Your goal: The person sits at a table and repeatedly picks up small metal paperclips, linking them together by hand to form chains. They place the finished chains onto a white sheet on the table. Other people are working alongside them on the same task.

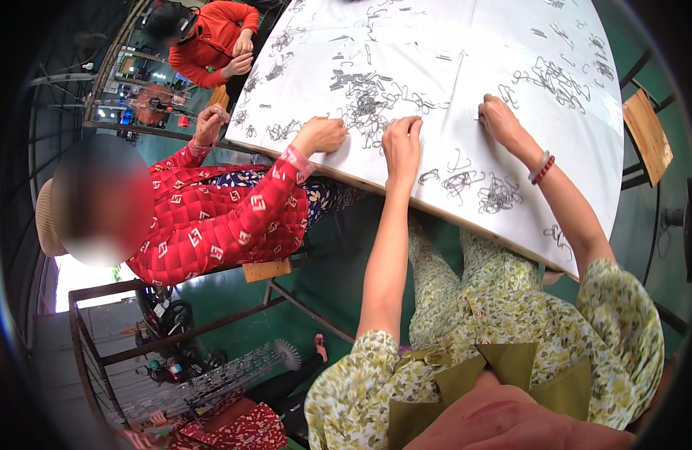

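Many dark, thin bent wire hooks lie on a white-covered table, most densely in a heap [367,105] near its middle. My left hand [402,154] is just right of that heap, its fingers pinched together over the white cover; anything between them is too small to make out. Farther right, my right hand [503,126] is also closed in a pinch, thumb and fingertips low over the table. A tiny dark bit shows at its fingertips, too small to name. Two smaller clusters of wire hooks, one tangled [499,194] and one looser [460,182], lie between my forearms.
On my left a person in a red patterned jacket [211,217] reaches a hand [321,135] to the heap's edge. Another person in orange-red [214,37] sits at the far left. More wire hooks [553,81] spread to the right. A wooden stool [646,136] stands beyond the right edge.
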`<state>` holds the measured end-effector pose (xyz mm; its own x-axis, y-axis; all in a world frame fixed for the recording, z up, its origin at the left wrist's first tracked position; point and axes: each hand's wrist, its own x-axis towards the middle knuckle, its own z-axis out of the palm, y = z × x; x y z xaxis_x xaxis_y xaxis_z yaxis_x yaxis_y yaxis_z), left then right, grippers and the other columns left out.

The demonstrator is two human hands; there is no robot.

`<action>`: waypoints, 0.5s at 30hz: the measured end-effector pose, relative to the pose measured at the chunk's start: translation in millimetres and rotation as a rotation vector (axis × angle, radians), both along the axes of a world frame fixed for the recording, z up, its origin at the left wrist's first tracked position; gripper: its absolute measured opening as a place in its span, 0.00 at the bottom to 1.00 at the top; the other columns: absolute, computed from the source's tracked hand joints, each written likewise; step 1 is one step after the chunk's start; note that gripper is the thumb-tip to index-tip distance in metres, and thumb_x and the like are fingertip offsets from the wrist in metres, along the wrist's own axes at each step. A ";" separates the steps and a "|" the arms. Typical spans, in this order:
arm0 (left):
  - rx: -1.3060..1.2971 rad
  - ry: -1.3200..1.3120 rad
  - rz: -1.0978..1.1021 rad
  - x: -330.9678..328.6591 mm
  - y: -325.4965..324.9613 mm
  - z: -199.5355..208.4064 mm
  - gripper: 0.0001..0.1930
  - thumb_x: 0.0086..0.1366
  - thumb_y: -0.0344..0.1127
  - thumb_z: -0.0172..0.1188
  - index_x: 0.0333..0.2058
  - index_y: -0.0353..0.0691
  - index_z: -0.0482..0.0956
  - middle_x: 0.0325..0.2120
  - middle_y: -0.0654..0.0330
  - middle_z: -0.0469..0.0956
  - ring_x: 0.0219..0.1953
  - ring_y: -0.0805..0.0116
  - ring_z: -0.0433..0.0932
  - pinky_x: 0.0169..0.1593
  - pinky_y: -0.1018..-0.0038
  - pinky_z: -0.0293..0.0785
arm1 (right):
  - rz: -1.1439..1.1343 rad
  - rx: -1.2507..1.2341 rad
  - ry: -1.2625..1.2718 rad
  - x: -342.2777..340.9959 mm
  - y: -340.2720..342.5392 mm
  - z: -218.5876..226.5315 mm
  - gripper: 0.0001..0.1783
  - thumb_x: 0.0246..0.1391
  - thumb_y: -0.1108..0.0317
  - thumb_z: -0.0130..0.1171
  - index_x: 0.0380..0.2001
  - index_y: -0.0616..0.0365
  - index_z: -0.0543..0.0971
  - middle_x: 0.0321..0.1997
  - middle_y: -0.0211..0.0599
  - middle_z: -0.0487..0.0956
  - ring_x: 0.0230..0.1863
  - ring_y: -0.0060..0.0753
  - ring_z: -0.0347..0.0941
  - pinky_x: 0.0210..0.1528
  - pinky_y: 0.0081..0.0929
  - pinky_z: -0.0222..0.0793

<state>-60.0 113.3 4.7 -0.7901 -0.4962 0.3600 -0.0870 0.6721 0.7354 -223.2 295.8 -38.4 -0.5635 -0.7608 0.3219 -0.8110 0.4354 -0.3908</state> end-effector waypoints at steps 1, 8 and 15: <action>0.000 -0.083 0.020 -18.9 -6.6 -5.2 0.07 0.58 0.29 0.58 0.31 0.30 0.80 0.27 0.47 0.78 0.34 0.52 0.76 0.37 0.62 0.70 | 0.008 -0.033 -0.017 1.4 2.0 -2.3 0.02 0.37 0.82 0.51 0.17 0.70 0.71 0.25 0.57 0.70 0.30 0.56 0.68 0.35 0.43 0.67; -0.380 -0.420 0.062 -79.7 -4.5 -37.7 0.08 0.54 0.28 0.54 0.24 0.29 0.78 0.29 0.41 0.77 0.37 0.44 0.77 0.38 0.54 0.75 | -0.149 -0.109 -0.572 35.5 25.5 55.8 0.10 0.44 0.79 0.57 0.34 0.66 0.75 0.24 0.50 0.78 0.27 0.40 0.77 0.29 0.31 0.72; -0.410 -0.431 0.033 -52.0 -39.1 -68.6 0.09 0.57 0.27 0.50 0.32 0.28 0.76 0.30 0.42 0.76 0.37 0.44 0.76 0.41 0.56 0.72 | 0.027 -0.577 -1.388 115.6 57.9 88.1 0.15 0.53 0.80 0.54 0.46 0.66 0.75 0.32 0.37 0.77 0.32 0.27 0.78 0.37 0.21 0.76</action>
<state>-112.0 74.2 -63.9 -0.8939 -0.4116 0.1775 -0.3462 0.8855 0.3098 -107.6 353.7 49.7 -0.6518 -0.7342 -0.1903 0.3324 -0.0510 -0.9417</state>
